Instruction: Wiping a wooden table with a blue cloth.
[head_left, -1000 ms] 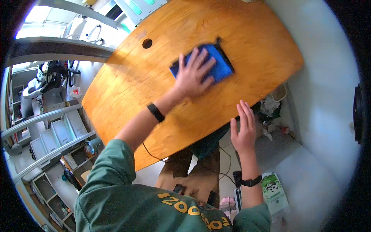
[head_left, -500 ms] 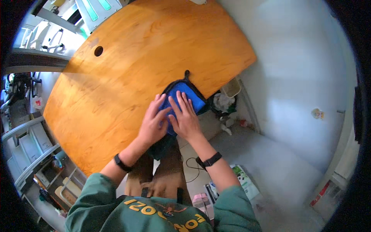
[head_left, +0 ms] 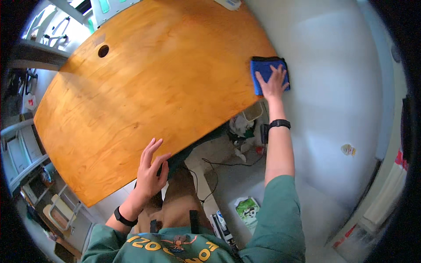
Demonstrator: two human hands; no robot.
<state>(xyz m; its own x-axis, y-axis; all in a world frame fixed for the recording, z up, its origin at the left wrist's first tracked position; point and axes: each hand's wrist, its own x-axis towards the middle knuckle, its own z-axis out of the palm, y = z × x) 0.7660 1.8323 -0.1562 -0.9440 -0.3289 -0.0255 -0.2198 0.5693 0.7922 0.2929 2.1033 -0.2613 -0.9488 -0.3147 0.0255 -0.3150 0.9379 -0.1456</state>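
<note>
A folded blue cloth with black edging [head_left: 262, 70] lies flat on the right corner of the wooden table [head_left: 166, 79], close to the wall. My right hand [head_left: 274, 84] rests on top of it, palm down and fingers spread, with the arm stretched out. Over the table's near edge hovers my left hand [head_left: 151, 168], its fingers apart and nothing in them. A dark band circles each wrist.
The pale wall [head_left: 324, 87] borders the table's right side. A bin with crumpled waste [head_left: 241, 127] stands below the near edge, and a black cable [head_left: 215, 175] trails on the floor. The tabletop has a round hole [head_left: 103, 51]. A white object [head_left: 230, 3] sits at the far edge.
My right hand and the cloth have gone from the table's near edge to its far right corner. My left hand has come off the cloth and drawn back toward me.
</note>
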